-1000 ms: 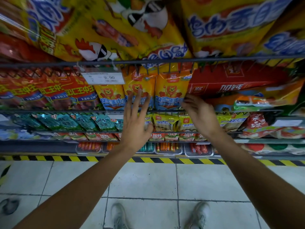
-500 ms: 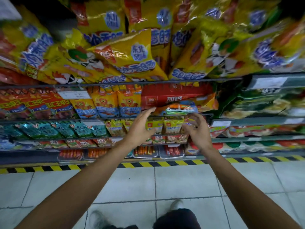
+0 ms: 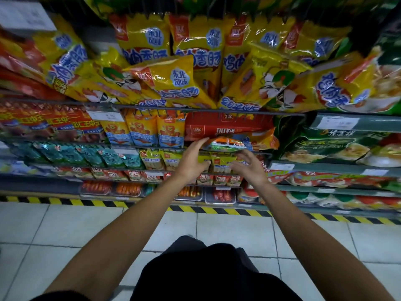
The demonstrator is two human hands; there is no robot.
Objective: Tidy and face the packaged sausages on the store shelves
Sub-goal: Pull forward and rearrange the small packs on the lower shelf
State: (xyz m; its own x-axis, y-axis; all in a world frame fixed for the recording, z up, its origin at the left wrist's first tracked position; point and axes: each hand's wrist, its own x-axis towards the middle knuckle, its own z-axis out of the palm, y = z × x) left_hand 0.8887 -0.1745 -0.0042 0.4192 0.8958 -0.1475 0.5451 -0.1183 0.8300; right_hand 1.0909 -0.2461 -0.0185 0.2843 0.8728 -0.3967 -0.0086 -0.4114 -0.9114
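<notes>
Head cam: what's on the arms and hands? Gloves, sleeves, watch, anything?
Both forearms are bare right up to the bottom edge of the frame: no sleeves show. The left hand and right hand wear no gloves, and no watch, bands or rings are visible. The fingers are uncovered. Dark clothing shows below.

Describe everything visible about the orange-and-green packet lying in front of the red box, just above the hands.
The orange-and-green packet is a glossy plastic pouch, lying flat and slightly skewed across the shelf's front edge, in front of the red box. Its print is too blurred to read. The left hand has fingertips at its left end; the right hand, fingers spread, sits just below without clearly touching it.
</notes>
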